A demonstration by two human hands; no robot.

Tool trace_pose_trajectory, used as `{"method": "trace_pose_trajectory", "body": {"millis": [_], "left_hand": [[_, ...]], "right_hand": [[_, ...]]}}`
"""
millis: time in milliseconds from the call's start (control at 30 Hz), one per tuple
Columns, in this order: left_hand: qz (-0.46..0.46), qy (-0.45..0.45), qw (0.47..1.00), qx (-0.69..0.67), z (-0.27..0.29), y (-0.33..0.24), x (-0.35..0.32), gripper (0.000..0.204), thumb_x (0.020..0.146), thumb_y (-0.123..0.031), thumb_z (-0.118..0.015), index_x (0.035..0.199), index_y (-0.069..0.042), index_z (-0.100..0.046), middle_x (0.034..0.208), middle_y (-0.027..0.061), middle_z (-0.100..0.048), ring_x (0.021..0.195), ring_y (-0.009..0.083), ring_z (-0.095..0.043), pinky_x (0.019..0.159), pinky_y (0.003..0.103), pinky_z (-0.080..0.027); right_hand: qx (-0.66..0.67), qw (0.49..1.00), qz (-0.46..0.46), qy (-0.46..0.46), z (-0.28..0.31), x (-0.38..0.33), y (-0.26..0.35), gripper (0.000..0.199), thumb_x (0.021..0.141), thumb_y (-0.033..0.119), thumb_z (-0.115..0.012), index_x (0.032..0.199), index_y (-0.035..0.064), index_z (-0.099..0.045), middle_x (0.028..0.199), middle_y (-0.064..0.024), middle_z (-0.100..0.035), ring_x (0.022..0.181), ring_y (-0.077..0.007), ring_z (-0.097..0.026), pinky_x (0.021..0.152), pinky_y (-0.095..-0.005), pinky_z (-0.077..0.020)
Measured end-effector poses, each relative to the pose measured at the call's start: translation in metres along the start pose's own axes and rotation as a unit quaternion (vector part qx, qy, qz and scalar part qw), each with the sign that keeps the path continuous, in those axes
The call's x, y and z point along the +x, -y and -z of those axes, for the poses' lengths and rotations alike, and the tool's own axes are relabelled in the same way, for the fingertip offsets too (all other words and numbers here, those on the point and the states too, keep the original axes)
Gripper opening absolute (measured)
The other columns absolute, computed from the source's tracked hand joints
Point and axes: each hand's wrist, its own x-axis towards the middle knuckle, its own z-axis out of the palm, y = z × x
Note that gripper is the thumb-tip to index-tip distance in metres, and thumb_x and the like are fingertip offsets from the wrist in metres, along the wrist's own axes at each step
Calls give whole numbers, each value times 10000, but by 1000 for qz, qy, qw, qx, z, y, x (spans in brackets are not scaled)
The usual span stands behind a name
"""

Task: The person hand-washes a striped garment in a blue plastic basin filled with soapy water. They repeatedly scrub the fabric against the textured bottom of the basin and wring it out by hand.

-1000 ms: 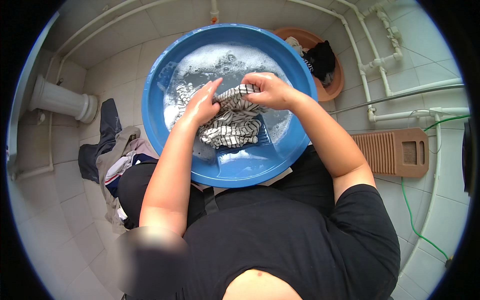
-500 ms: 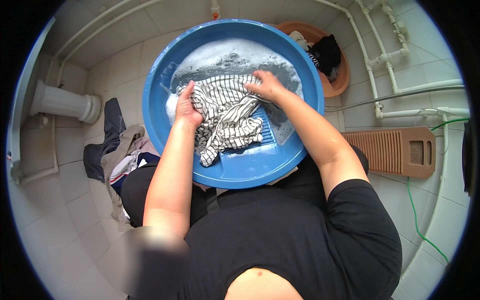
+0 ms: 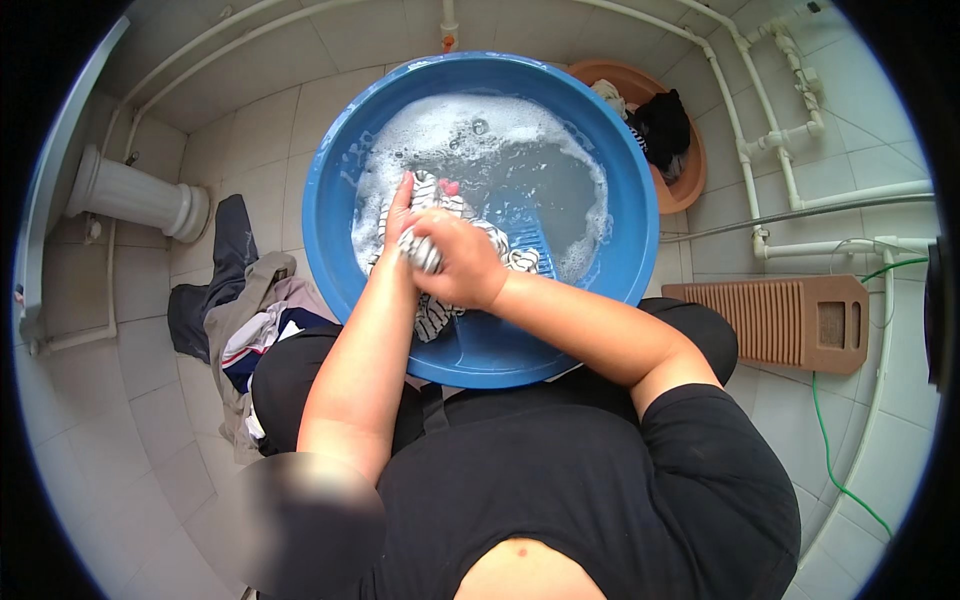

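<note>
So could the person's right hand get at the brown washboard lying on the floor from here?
Probably yes. The brown washboard lies on the tiles on the person's right, beside the blue basin, with nothing between. But the right hand is busy, closed on the striped cloth with the left hand, so it must let go first.

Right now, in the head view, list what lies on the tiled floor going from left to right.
White ceramic pedestal base → heap of dark and light clothes → round blue plastic basin of soapy water → round orange plastic basin holding dark laundry → brown ribbed washboard → thin green cable.
</note>
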Motion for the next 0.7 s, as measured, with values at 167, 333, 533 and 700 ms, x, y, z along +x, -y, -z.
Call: {"method": "trace_pose_trajectory", "body": {"millis": [167, 333, 533, 700], "left_hand": [[61, 220, 974, 19, 15, -2, 2, 360, 891, -403, -454, 932, -64, -568, 883, 72, -614, 821, 225, -573, 735, 373, -477], [-103, -92, 989, 59, -44, 35, -16, 302, 896, -335, -424, 916, -66, -560, 860, 78, -605, 760, 196, -588, 675, 354, -497], [-10, -32, 995, 96, -9, 16, -6, 354, 867, -391, -428, 799, -68, -556, 691, 85, -569, 632, 210, -574, 592, 347, -475], [-87, -104, 978, 156, -29, 36, 1, 331, 858, -282, -437, 1048, -17, -497, 954, 131, -605, 841, 242, -605, 769, 390, -489]], "right_hand": [[-93, 995, 40, -6, -2, 8, -9, 268, 621, 288, -688, 782, 109, -571, 802, -87, -603, 706, -291, -588, 627, -363, -474], [-92, 933, -327, -117, 9, 24, -52, 273, 739, 352, -588, 710, 80, -595, 712, -157, -602, 663, -348, -575, 592, -387, -464], [-99, 991, -88, -27, -2, 8, -4, 180, 706, 250, -589, 683, 72, -586, 669, -145, -586, 619, -330, -569, 572, -379, -462], [-153, 901, -381, -139, 20, 24, -104, 268, 773, 353, -555, 801, 86, -569, 772, -144, -620, 731, -356, -590, 657, -421, -470]]}}
